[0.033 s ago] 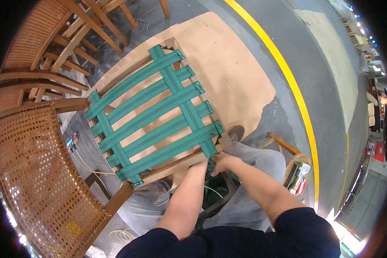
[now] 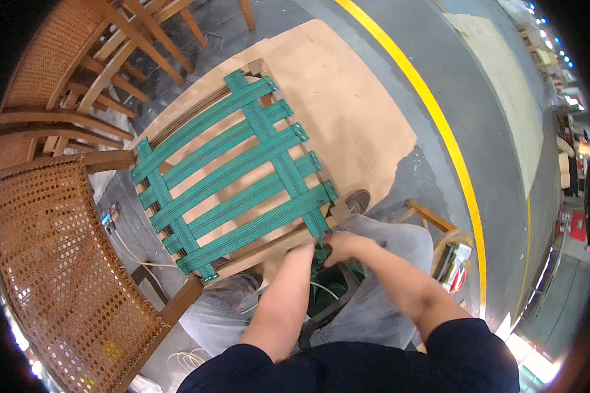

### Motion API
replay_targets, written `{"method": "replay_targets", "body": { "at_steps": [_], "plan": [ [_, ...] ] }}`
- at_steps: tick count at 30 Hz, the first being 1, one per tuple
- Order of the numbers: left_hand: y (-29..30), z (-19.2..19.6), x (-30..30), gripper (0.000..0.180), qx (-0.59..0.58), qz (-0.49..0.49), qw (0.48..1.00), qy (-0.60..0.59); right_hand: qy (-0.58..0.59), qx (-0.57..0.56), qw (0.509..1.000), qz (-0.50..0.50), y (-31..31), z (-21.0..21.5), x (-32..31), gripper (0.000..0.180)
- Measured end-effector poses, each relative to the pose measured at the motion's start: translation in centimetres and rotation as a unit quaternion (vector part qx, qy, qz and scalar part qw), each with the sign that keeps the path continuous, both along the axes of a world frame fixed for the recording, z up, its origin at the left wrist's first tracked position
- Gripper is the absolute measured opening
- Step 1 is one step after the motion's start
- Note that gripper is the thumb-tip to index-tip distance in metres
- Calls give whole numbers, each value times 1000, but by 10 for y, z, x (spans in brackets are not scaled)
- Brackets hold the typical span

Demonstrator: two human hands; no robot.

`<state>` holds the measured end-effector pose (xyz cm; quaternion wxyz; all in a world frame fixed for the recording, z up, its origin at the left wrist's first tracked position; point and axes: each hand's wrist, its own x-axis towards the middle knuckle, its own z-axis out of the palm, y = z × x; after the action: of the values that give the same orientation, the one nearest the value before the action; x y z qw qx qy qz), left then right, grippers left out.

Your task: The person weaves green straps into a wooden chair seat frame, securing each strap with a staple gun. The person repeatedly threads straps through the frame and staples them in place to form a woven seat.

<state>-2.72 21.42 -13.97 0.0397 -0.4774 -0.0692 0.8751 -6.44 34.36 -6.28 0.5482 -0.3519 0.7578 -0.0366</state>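
1 green strap point(image 2: 316, 223) is gripped by the right hand point(image 2: 339, 247) (left hand point(image 2: 302, 253): can't make out).

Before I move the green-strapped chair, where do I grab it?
I'd take the two bare wooden posts joining cane back to seat frame, one hand each, from above: they look slim, stiff and unobstructed. Avoid the green straps, which span the frame, and the cane back, an open weave with a ragged edge.

Grey floor point(image 2: 478, 131), patchy in places, bears a yellow line point(image 2: 468, 196) running far to near on the right, a pale strip point(image 2: 514, 111) beyond it, cane-panelled wooden chairs point(image 2: 52, 59) clustered far left, and bright light point(image 2: 537, 368) at near right.
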Motion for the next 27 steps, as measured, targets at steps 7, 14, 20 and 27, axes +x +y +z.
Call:
{"method": "replay_targets", "body": {
  "at_steps": [7, 14, 20, 27],
  "plan": [
    [-24, -18, -9, 37, -82, -89, 990, 71, 89, -203, 698, -681, 260, 199, -48, 27],
    [-24, -24, -15, 37, -97, -98, 986, 96, 240, 149, 705, -650, 385, 133, 27, 19],
    [-3, -15, -21, 37, -73, -68, 988, 115, 300, 100, 681, -661, 370, 109, 46, 42],
    [-6, -18, -16, 37, -86, -40, 987, 133, 405, -159, 688, -581, 292, 190, 36, 48]
  ]
}}
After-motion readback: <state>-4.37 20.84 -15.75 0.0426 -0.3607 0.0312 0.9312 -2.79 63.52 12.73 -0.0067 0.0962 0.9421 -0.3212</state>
